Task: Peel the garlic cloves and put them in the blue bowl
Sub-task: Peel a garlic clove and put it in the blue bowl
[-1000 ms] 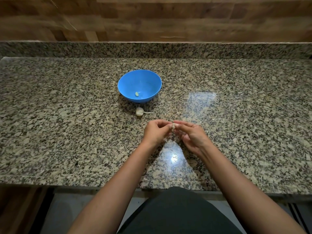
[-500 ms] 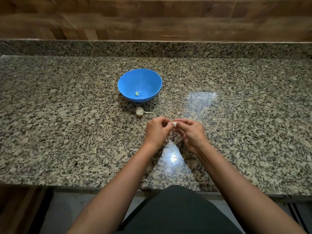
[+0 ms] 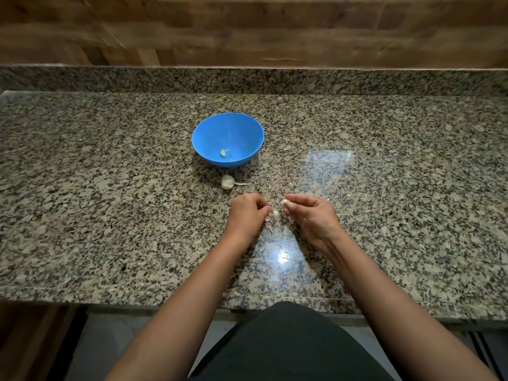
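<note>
Peeling underway: right hand [image 3: 310, 215] pinching clove [image 3: 284, 202]; left hand [image 3: 247, 213] pinching scrap [image 3: 275, 213], likely skin. Next, probably: carrying clove forward into bowl [image 3: 209, 133].

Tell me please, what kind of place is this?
Probably a home kitchen: a speckled granite counter, a wood-look wall behind it, and a blue bowl holding a peeled garlic clove.

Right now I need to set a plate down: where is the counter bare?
Bare counter: left of the blue bowl and left hand; right of the bowl and right hand. Crowded in the middle: garlic head between bowl and hands, each pinching a garlic piece.
</note>
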Demonstrator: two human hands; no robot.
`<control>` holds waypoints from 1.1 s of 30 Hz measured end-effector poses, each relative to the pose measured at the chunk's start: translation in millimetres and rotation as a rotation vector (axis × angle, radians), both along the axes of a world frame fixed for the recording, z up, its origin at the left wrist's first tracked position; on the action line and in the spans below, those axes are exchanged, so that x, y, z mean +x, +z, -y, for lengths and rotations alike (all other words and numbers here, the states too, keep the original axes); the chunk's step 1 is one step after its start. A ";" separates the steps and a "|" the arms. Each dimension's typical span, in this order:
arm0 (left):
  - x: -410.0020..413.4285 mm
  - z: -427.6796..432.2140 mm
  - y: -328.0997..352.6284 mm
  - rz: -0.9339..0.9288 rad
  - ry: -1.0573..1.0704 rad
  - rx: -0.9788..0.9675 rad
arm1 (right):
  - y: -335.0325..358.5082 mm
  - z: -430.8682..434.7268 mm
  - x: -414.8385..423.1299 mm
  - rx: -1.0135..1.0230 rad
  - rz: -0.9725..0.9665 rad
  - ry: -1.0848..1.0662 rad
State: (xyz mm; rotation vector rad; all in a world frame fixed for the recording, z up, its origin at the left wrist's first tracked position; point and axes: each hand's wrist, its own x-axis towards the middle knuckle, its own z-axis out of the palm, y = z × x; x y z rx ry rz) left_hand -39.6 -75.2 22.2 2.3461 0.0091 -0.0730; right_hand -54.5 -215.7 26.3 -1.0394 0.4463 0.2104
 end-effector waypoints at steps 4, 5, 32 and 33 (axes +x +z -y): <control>-2.0 -1.1 -0.4 0.032 -0.040 0.029 | -1.8 3.8 0.8 -0.036 0.017 0.012; -1.8 -0.5 1.3 0.037 -0.058 -0.002 | -2.2 4.7 0.7 -0.055 0.026 0.023; 10.9 1.4 4.6 -0.490 0.067 -0.905 | 3.1 6.8 -1.3 -0.007 0.120 0.097; 11.4 1.1 2.1 -0.453 0.065 -0.842 | 2.5 6.5 -0.5 -0.001 0.111 0.091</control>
